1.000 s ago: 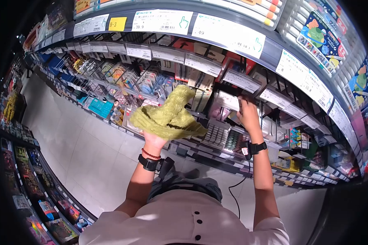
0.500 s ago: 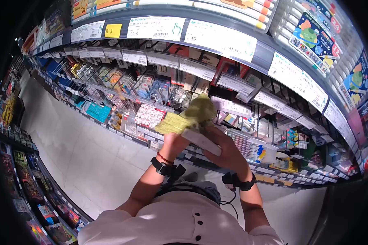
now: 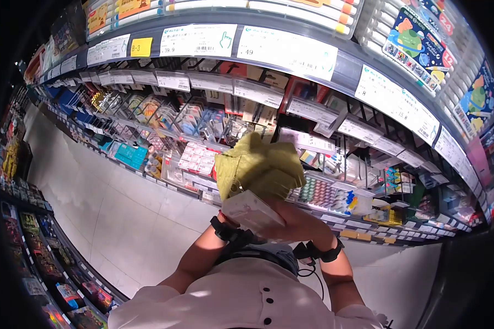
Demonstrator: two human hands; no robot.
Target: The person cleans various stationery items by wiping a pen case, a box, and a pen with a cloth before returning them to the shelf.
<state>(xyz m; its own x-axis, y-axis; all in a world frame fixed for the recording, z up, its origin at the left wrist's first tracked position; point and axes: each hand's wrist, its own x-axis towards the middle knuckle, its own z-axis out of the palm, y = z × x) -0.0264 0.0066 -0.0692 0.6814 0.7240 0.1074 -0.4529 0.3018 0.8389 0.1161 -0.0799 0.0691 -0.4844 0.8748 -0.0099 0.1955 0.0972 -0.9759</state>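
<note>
My right hand is closed around a flat white box, whose broad printed face is turned up; the print is too small to read. A yellow-green cloth spreads out just beyond the box, creased and partly in shadow. A small metal ring shows at the cloth's near edge, beside the box's corner. Of my left hand only a sliver by the wrist shows; its fingers are hidden behind the box and cloth, so what they grip cannot be seen.
Close in front runs a shelf edge with price labels and marker sets above it. Lower shelves hold small stationery, among them white-and-red boxes and teal packs. Another stocked rack stands at left, beyond the tiled floor.
The cloth has swung round and opened out wider. The white box has turned from its narrow side to its broad face and come nearer my body. My left hand has gone behind it.
</note>
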